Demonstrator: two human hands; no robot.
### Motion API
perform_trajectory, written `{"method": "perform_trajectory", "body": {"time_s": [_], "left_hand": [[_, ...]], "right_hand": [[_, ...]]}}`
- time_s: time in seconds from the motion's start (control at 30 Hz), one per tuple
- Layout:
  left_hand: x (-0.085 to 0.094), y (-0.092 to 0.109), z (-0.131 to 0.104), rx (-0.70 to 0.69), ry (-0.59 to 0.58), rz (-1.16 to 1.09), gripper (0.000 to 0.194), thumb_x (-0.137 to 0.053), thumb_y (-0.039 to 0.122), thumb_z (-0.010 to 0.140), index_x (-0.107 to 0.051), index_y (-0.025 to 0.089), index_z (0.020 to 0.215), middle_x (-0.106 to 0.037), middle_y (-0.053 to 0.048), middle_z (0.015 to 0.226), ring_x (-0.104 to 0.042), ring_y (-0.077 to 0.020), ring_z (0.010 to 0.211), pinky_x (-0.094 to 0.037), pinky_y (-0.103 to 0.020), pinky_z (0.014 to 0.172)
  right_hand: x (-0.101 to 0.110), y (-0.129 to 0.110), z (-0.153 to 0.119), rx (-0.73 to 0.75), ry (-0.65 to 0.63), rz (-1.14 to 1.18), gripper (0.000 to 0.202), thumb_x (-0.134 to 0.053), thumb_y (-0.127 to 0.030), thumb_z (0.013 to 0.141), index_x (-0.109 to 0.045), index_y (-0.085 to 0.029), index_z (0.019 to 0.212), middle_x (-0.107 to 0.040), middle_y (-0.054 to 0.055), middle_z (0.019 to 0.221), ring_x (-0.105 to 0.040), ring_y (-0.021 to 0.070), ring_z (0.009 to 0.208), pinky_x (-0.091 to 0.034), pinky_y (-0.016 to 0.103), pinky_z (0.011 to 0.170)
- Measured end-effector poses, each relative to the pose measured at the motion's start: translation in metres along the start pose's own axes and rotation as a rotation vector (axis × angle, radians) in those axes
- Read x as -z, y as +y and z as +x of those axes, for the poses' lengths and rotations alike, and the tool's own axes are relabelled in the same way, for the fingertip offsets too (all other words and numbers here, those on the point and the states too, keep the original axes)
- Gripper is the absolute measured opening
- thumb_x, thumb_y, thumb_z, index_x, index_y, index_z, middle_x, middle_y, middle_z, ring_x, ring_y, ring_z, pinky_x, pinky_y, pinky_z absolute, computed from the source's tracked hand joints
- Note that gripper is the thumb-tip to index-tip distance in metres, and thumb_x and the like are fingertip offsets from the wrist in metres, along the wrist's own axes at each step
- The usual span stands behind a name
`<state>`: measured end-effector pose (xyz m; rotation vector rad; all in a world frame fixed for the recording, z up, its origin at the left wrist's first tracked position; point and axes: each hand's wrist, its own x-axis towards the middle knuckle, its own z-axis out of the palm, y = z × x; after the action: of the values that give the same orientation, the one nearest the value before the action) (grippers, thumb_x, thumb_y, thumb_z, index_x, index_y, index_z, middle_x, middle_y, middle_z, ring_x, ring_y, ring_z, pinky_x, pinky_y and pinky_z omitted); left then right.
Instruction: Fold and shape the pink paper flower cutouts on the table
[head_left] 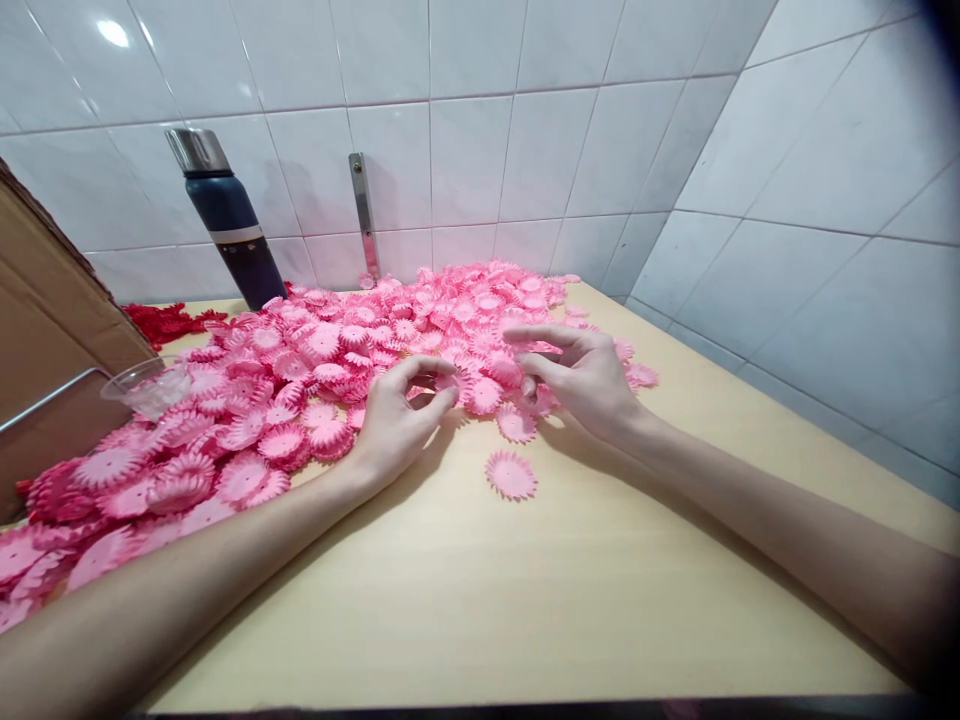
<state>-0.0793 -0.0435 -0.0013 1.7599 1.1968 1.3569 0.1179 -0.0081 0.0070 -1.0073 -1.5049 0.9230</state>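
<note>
A large heap of pink scalloped fabric flower discs (322, 342) covers the back and left of the table. My left hand (401, 415) is at the front edge of the heap, thumb and forefinger closed in a pinch on a pink flower disc (455, 381), partly hidden by the fingertips. To its right, my right hand (589, 385) hovers over the heap, forefinger stretched out and thumb apart from it, the other fingers curled. No disc shows clearly in its grasp. One single pink disc (511, 475) lies flat on the table in front of the hands.
A dark blue bottle (236, 235) with a steel cap stands behind the heap. At left are a cardboard box (60, 290), a clear plastic cup (154, 388) and red pieces (169, 322). Tiled walls border the wooden table (525, 600); a metal bracket (362, 210) is fixed behind.
</note>
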Motion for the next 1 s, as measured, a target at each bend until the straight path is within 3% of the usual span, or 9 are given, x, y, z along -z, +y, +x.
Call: {"method": "perform_trajectory", "body": {"time_s": [0.2, 0.43, 0.67, 0.87, 1.0], "left_hand": [[0.0, 0.001, 0.0, -0.002, -0.003, -0.002, 0.015, -0.063, 0.019, 0.077, -0.064, 0.014, 0.091, -0.066, -0.006, 0.093, -0.063, -0.0149, 0.083, -0.052, -0.025, 0.073], [0.0, 0.0, -0.001, -0.009, -0.011, -0.011, 0.015, -0.064, 0.019, 0.077, -0.064, 0.015, 0.091, -0.066, -0.006, 0.094, -0.063, -0.0153, 0.084, -0.052, -0.026, 0.073], [0.0, -0.002, 0.0, -0.027, -0.015, 0.004, 0.014, -0.064, 0.019, 0.077, -0.064, 0.016, 0.09, -0.067, -0.006, 0.093, -0.063, -0.0157, 0.084, -0.052, -0.026, 0.074], [0.0, -0.002, 0.0, -0.02, -0.021, -0.005, 0.014, -0.063, 0.019, 0.077, -0.064, 0.015, 0.091, -0.066, -0.006, 0.093, -0.063, -0.0152, 0.084, -0.052, -0.026, 0.075], [0.0, -0.002, 0.0, -0.008, -0.015, -0.02, 0.015, -0.064, 0.019, 0.077, -0.064, 0.015, 0.091, -0.066, -0.006, 0.092, -0.063, -0.0151, 0.082, -0.053, -0.025, 0.073]], "right_hand": [[0.002, 0.008, 0.003, 0.139, -0.013, -0.06, 0.02, -0.073, -0.035, 0.073, -0.074, -0.017, 0.083, -0.072, 0.006, 0.081, -0.066, 0.0182, 0.072, -0.055, 0.031, 0.063], [-0.001, 0.01, 0.002, 0.141, -0.053, 0.018, 0.025, -0.075, -0.03, 0.072, -0.073, -0.018, 0.093, -0.073, 0.008, 0.092, -0.068, 0.0199, 0.079, -0.057, 0.033, 0.068], [0.0, 0.008, 0.001, 0.087, -0.099, -0.082, 0.037, -0.072, -0.034, 0.076, -0.07, -0.017, 0.109, -0.073, 0.009, 0.093, -0.066, 0.0175, 0.07, -0.054, 0.031, 0.058], [-0.001, 0.012, 0.002, 0.174, -0.106, -0.017, 0.023, -0.071, -0.03, 0.077, -0.071, -0.019, 0.097, -0.072, 0.008, 0.098, -0.068, 0.0212, 0.09, -0.056, 0.037, 0.081], [-0.001, 0.01, 0.003, 0.207, -0.082, 0.042, 0.011, -0.07, -0.025, 0.076, -0.067, -0.02, 0.086, -0.07, 0.003, 0.082, -0.067, 0.0184, 0.081, -0.055, 0.033, 0.073]]}}
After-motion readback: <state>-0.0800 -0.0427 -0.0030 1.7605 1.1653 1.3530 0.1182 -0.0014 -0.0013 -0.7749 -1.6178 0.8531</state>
